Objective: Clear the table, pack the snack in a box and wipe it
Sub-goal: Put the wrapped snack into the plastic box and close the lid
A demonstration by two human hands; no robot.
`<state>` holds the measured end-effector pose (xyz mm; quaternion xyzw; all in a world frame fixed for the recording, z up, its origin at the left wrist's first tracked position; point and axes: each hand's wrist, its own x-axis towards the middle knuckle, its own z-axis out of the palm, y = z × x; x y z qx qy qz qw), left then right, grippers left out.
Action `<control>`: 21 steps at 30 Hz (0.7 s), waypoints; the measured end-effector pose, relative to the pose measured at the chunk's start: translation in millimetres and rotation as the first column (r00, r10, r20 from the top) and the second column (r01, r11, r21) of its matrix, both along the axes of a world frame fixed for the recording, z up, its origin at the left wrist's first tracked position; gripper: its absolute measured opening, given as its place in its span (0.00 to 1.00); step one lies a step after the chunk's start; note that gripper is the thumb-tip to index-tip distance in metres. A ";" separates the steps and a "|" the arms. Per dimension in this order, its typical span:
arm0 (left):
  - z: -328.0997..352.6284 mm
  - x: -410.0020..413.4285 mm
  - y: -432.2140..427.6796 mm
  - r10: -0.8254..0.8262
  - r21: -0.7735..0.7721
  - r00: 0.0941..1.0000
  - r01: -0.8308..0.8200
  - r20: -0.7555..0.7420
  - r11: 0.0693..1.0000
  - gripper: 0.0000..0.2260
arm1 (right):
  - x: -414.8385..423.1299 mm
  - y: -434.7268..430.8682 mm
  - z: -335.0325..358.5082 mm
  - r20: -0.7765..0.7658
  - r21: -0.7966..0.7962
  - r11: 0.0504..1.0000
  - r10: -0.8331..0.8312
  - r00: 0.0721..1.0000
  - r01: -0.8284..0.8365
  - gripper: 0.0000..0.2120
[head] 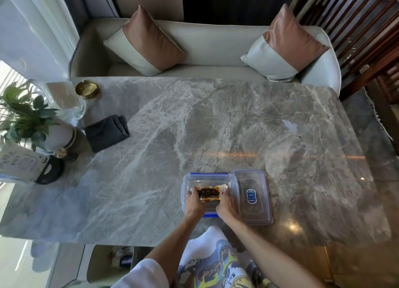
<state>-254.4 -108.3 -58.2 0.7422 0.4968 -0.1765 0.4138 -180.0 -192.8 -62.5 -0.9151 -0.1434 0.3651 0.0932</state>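
A clear plastic box with blue clips sits near the front edge of the grey marble table. Inside it lies a snack packet, dark in the middle with orange and white ends. My left hand grips the packet's left end and my right hand grips its right end, both reaching into the box. The box's clear lid lies flat on the table just right of the box. A folded dark grey cloth rests at the table's left side.
At the far left stand a potted plant, a clear glass holder, a brass ashtray and a paper bag with a black handle. A pale sofa with two cushions runs behind the table.
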 end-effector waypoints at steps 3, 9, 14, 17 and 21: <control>-2.4 -1.6 0.4 -0.038 0.003 0.999 0.038 -0.004 0.999 0.17 | 1.1 -2.6 2.6 -0.012 -0.009 1.000 0.015 1.000 -0.015 0.24; 0.9 -4.5 -8.0 -0.165 0.072 0.986 0.163 0.016 0.984 0.25 | -3.8 -4.3 13.2 0.110 0.013 0.990 0.138 0.984 -0.140 0.30; 8.6 -4.6 -10.7 -0.282 0.168 0.956 0.293 -0.087 0.941 0.24 | -6.3 -9.8 16.4 0.133 0.038 0.959 0.275 0.952 -0.282 0.24; 24.4 18.8 -9.9 -0.284 0.344 0.959 0.265 0.007 0.901 0.17 | 10.3 -18.3 30.3 0.260 0.265 0.949 0.100 0.961 -0.171 0.16; 44.0 88.1 -21.9 -0.460 0.470 0.888 0.397 0.021 0.788 0.19 | 48.1 -54.2 42.1 0.325 0.428 0.888 -0.324 0.889 0.168 0.06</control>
